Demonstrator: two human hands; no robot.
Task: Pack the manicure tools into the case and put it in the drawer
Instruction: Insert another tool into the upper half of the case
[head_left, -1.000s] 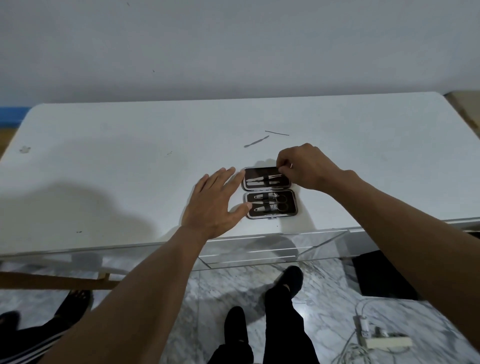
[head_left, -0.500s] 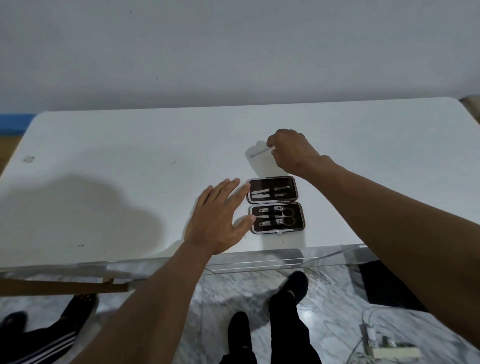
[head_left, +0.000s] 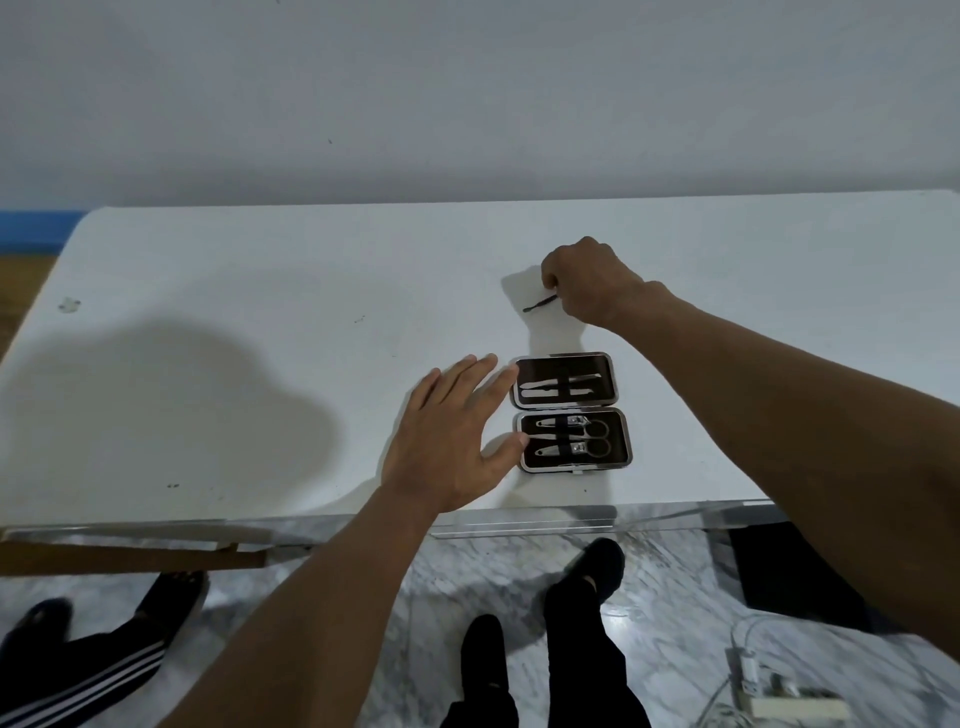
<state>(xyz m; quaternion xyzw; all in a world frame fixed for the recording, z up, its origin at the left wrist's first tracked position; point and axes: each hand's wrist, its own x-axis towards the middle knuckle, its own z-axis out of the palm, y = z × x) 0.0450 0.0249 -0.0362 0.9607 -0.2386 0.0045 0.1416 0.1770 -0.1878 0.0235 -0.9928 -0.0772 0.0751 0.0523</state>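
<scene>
The manicure case (head_left: 618, 453) lies open and flat on the white table (head_left: 260, 322), near its front edge. Its far half holds tweezers and a flat tool; its near half holds two clippers and scissors. My left hand (head_left: 457, 441) rests flat beside the case's left edge, fingers spread, fingertips touching it. Beyond the case, my right hand (head_left: 592, 283) pinches the end of a thin dark tool (head_left: 537, 304), whose tip points left over the table. A second thin tool seen earlier is hidden behind that hand or gone from view.
A clear acrylic drawer front (head_left: 519, 522) runs under the table's front edge. On the marble floor lie a white power strip and cables (head_left: 779, 701) at the right. Another person's legs (head_left: 93, 654) stand at the left.
My right hand left the case's far half, reached back across the table and took hold of a thin tool. The left hand stayed beside the case.
</scene>
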